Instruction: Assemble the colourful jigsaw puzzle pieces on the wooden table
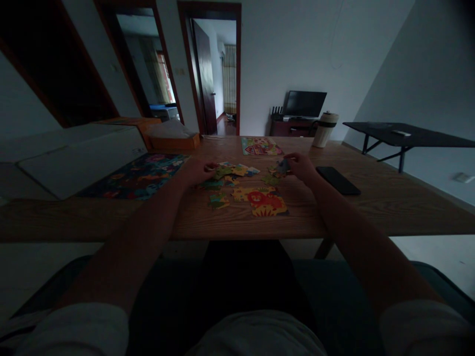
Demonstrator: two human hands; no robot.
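Observation:
Colourful jigsaw pieces lie scattered on the wooden table in front of me. A joined patch with a red lion sits nearest the front edge. My left hand rests on the table with its fingertips pinching a greenish puzzle piece at the left of the pile. My right hand is raised slightly at the right of the pile and pinches a small puzzle piece between thumb and fingers.
A dark finished puzzle board lies at the left, another puzzle picture at the back. A black phone lies right of my right hand. A tissue box, a lidded cup and a white appliance stand further off.

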